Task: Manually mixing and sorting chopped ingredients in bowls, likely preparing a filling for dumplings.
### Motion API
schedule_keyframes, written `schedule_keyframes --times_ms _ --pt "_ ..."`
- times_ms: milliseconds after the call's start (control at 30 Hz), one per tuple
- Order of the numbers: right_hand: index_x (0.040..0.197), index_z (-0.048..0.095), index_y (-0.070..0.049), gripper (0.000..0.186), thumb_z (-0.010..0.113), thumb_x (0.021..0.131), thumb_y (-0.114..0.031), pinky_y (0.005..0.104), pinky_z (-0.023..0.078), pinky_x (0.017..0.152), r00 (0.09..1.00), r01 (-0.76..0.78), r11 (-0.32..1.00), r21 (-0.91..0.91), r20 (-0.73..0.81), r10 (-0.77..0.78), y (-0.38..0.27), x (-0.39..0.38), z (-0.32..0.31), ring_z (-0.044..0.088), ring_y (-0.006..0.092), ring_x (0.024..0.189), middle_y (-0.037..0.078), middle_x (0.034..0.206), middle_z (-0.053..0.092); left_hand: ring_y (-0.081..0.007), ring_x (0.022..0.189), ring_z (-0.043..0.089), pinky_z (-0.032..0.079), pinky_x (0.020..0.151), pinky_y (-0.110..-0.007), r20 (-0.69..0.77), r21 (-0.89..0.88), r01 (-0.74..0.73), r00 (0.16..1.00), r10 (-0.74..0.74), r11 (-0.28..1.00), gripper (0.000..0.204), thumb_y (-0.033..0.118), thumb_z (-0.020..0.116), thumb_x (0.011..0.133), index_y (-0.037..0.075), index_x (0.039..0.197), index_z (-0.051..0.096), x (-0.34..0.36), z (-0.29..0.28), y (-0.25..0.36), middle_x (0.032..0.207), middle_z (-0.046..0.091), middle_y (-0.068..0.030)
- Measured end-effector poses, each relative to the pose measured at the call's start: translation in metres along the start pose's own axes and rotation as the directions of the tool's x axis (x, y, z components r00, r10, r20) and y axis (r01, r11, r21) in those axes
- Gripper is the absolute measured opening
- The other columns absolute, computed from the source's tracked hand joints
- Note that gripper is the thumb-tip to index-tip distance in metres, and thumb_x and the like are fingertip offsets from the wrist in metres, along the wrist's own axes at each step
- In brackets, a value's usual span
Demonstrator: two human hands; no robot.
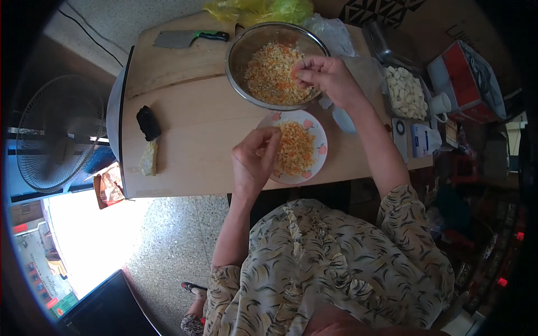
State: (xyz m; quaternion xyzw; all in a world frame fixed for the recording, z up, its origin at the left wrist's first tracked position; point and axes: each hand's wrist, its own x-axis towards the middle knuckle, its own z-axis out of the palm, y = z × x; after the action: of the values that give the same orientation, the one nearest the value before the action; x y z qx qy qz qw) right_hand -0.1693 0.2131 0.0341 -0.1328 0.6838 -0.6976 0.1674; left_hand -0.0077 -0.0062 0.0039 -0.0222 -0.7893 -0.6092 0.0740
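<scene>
My right hand [330, 79] is over a large steel bowl [234, 87], its fingertips closed in a pinch. An orange bit shows by the fingertips, but whether it is held or lies behind them is unclear. The bowl holds a finely chopped pale and orange mix [272, 73]. Nearer me stands a white plate [321, 137] with a pink fruit pattern, bearing a heap of similar orange and pale chopped bits [297, 148]. At the plate's left rim my left hand [255, 162] has thumb and fingers pressed together; what they may hold is hidden.
A cleaver [176, 38] with a black and green handle lies at the back left. A black-wrapped bundle [147, 123] rests on the left of the table. At right are a tray of white pieces [404, 92], a white mug [441, 103] and a red box [462, 84]; a fan [59, 131] stands far left.
</scene>
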Motion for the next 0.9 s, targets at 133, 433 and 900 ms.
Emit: schedule_keyframes --times_ms 133,433,900 --pt "0.11 0.072 0.0 0.016 0.068 0.096 -0.007 0.0252 0.058 0.079 0.995 -0.018 0.998 0.052 0.103 0.013 -0.014 -0.062 0.021 0.07 0.0106 0.087 0.006 0.095 0.074 -0.0133 0.098 0.069 0.056 0.086 -0.028 0.017 -0.277 0.079 0.997 -0.077 0.958 0.027 0.018 0.061 0.106 -0.001 0.123 0.071 0.008 0.011 0.002 0.106 0.075 -0.008" --pt "0.113 0.071 -0.003 0.019 0.068 0.097 -0.012 0.0195 0.053 0.057 1.0 -0.018 1.0 0.01 -0.005 0.019 0.011 -0.119 0.043 0.07 0.0061 0.086 0.002 0.097 0.074 -0.0149 0.102 0.069 0.056 0.089 -0.029 0.159 -0.301 -0.063 0.981 0.115 0.951 0.025 0.007 0.066 0.102 -0.005 0.124 0.069 0.002 0.026 -0.01 0.113 0.073 -0.0115" --pt "0.117 0.066 0.006 0.019 0.059 0.103 -0.003 0.0263 0.059 0.083 0.995 0.083 0.996 -0.045 -0.057 -0.085 0.036 -0.136 0.061 0.071 0.0108 0.09 0.008 0.102 0.071 -0.0111 0.09 0.069 0.056 0.083 -0.027 0.087 -0.154 -0.041 0.995 0.055 0.987 0.016 0.006 0.074 0.096 -0.002 0.11 0.074 -0.014 0.028 -0.01 0.101 0.075 -0.0064"
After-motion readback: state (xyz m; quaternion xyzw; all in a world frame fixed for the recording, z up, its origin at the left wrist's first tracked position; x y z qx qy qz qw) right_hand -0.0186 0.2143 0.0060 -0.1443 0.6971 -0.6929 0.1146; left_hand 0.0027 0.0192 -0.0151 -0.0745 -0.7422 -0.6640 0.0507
